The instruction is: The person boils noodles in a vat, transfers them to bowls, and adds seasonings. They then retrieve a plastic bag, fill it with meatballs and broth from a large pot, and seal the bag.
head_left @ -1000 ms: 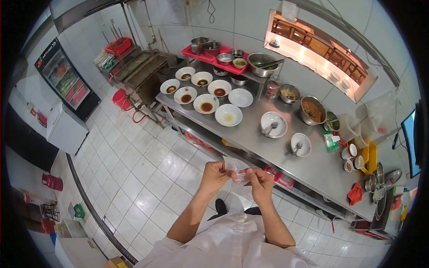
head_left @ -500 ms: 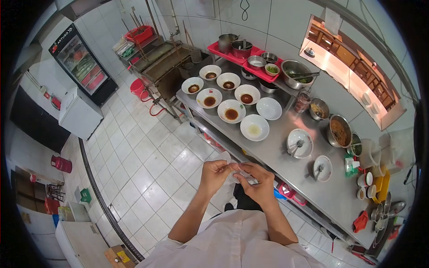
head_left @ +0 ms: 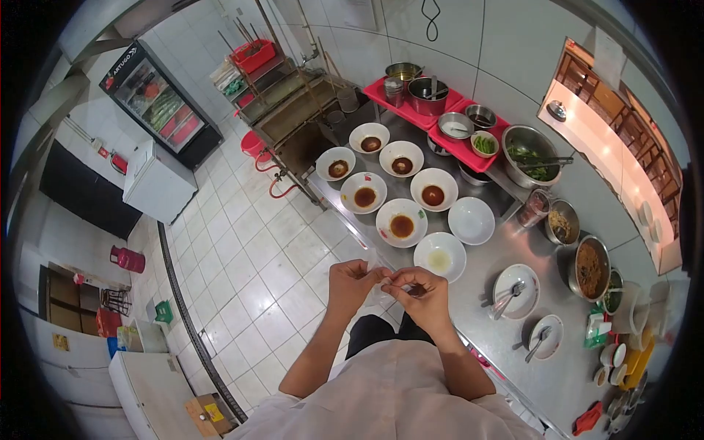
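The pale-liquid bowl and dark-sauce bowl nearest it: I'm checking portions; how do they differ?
The pale-liquid bowl holds yellowish liquid; the dark-sauce bowl holds brown sauce. The pale-liquid bowl is nearer the right hand than the dark-sauce bowl. Both are white.

A pale, short-sleeved shirt is worn with black trousers.

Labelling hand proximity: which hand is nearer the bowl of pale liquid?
Right. The right hand is just below the bowl in the picture; the left hand is farther off, lower left.
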